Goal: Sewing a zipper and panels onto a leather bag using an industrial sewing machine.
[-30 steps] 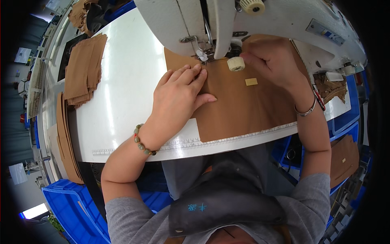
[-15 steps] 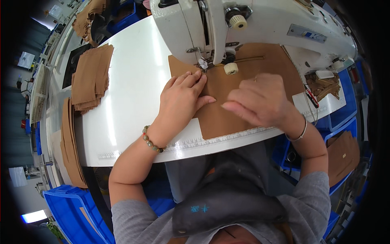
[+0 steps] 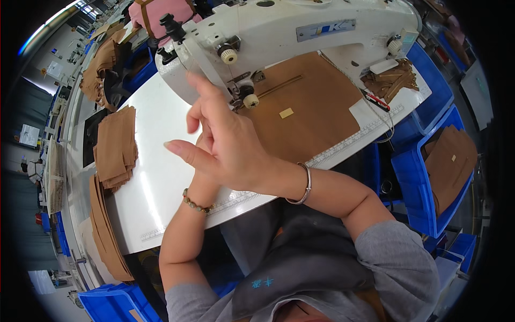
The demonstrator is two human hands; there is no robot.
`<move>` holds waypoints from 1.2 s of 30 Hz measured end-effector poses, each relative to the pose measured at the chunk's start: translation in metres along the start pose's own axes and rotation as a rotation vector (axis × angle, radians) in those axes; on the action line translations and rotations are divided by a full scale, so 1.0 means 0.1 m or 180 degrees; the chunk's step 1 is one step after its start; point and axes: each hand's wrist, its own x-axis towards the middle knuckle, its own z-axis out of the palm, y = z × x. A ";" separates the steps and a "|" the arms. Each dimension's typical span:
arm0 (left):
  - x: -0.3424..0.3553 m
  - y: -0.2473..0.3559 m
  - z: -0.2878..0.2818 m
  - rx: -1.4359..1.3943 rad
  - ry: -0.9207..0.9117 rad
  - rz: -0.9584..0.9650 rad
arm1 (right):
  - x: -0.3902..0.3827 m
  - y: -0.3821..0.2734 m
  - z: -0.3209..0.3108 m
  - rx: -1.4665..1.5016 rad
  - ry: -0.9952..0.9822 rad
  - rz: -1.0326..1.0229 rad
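Observation:
My right hand (image 3: pixel 230 137) is raised in front of the white sewing machine's (image 3: pixel 268 35) needle end, thumb and index finger spread, with nothing seen in it. It crosses over my left hand (image 3: pixel 204 180), whose fingers are hidden behind it; only part of the hand and the beaded wrist show. A brown flat panel (image 3: pixel 322 126) lies under the machine head, to the right of my hands. On the panel are a small pale yellow label (image 3: pixel 286 113) and a narrow slot-like strip (image 3: pixel 281 89).
Stacked brown pieces (image 3: pixel 116 145) lie on the white table (image 3: pixel 153 193) at left, with longer panels (image 3: pixel 107 231) at its edge. Red-and-black thread snips (image 3: pixel 376 100) and brown scraps (image 3: pixel 394 78) sit at right. Blue bins (image 3: pixel 410 172) stand beyond the table's right side.
My right hand has moved left and up from the panel, its curled fingers now spread, and it covers my left hand. The yellow label now shows on the panel. The view has shifted.

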 end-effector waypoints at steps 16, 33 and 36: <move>-0.06 0.05 -0.10 0.2886 -0.0783 0.0306 | -0.25 0.05 -0.52 -0.1179 -0.0366 -0.1130; -0.48 0.42 0.09 0.2949 -0.1098 0.0500 | -0.91 0.09 -3.31 -0.4626 -0.0568 0.1012; -0.86 0.74 0.09 0.2799 -0.1284 0.0393 | -0.85 -0.20 -3.54 -0.4137 0.0021 0.1384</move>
